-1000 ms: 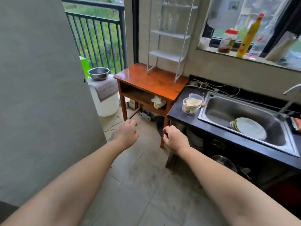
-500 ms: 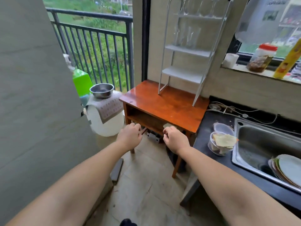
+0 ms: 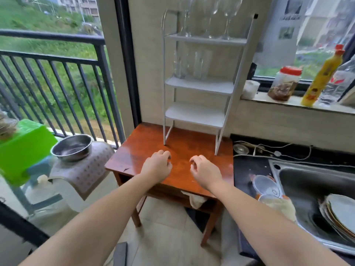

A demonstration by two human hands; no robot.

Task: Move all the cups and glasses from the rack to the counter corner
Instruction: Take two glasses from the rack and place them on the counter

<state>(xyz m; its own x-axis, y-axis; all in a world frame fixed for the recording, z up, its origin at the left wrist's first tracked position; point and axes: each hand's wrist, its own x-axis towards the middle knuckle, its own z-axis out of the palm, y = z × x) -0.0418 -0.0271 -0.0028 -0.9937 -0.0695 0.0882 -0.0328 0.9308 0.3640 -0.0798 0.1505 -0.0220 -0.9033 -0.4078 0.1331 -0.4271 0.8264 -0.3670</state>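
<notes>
The view has closed in on the rack (image 3: 199,89) over the last second: it was a small shape at 12 o'clock across the room, and it now fills the upper middle of the frame, standing on the wooden surface (image 3: 146,148). Both hands have come forward with it and now hover over that surface, just short of the rack's feet. The left hand (image 3: 156,167) and right hand (image 3: 206,170) hold nothing; their fingers (image 3: 194,160) are loosely curled, not spread and not pinching.

The stemmed glasses (image 3: 207,16) stand on the top shelf at 12 o'clock, and the tumblers (image 3: 192,64) sit on the second shelf just below; they are blurred, so I cannot count them. The two lower shelves look bare. The dark counter (image 3: 247,166) lies at 3 o'clock, beside the sink (image 3: 315,181), with cables along its back edge.

As I judge it, nothing has been moved yet; the walk-up is done, and the next step calls for raising a hand to a shelf. Clear glass packed close is easy to knock
</notes>
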